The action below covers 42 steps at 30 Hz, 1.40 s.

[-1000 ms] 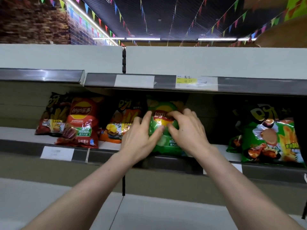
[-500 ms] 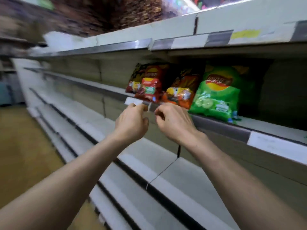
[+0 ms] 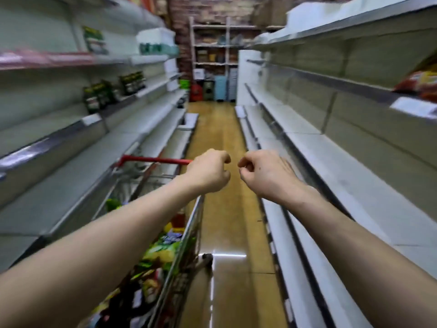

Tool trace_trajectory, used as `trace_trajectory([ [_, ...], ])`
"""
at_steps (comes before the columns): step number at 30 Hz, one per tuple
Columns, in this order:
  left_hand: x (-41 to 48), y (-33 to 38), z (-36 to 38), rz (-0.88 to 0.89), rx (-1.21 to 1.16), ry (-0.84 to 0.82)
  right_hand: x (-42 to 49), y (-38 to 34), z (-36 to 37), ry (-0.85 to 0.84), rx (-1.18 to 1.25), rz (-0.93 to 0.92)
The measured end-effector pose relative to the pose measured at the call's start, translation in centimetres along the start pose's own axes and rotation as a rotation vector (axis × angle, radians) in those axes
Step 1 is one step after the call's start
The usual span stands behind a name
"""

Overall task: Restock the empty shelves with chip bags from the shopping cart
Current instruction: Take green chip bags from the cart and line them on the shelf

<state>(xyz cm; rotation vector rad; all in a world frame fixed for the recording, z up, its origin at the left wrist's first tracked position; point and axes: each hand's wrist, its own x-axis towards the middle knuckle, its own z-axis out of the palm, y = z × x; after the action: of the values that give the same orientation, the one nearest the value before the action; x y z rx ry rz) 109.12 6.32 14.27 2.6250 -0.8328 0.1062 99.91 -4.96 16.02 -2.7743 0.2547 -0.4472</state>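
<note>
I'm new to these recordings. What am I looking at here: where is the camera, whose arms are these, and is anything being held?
There is no machine: a person wears one wide-angle camera on the head, so this single view looks forward and down a shop aisle past their own bare arms. The left hand and right hand are in the air side by side, fingers curled, holding nothing. At lower left stands a wire shopping cart with a red handle; colourful chip bags lie inside. The white shelves on the right are mostly bare, with a red chip bag at the picture's right edge. Motion blurs the picture.
</note>
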Motion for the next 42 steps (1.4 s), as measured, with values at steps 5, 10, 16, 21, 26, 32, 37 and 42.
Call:
trace_trajectory([
  [5, -1.7, -8.9, -2.5, -0.201, -0.068, -0.015, 2.6, -5.7, 5.6, -0.115, 0.068, -0.103],
  [10, -1.8, -17.0, -2.3, -0.347, -0.149, -0.014, 5.2, -9.1, 10.6, -0.216, 0.107, -0.124],
  [16, -0.8, -25.1, 2.0, -0.503, -0.281, -0.123, 8.2, -10.5, 18.5, -0.351, 0.125, -0.059],
  [21, 0.8, -32.1, 6.5, -0.642, -0.37, -0.207, 11.1, -10.5, 26.2, -0.476, 0.144, 0.044],
  [26, 2.2, -39.2, 10.1, -0.742, -0.354, -0.242, 14.1, -11.4, 34.2, -0.563, 0.176, 0.119],
  [32, 2.7, -45.8, 14.1, -0.804, -0.346, -0.205, 17.0, -14.0, 42.1, -0.667, 0.187, 0.11],
  [37, 2.5, -49.1, 16.6, -0.854, -0.347, -0.178, 18.4, -16.0, 46.2, -0.708, 0.196, 0.144],
  [42, 2.9, -50.0, 17.6, -0.869, -0.366, -0.21, 19.6, -16.8, 49.0, -0.694, 0.223, 0.171],
])
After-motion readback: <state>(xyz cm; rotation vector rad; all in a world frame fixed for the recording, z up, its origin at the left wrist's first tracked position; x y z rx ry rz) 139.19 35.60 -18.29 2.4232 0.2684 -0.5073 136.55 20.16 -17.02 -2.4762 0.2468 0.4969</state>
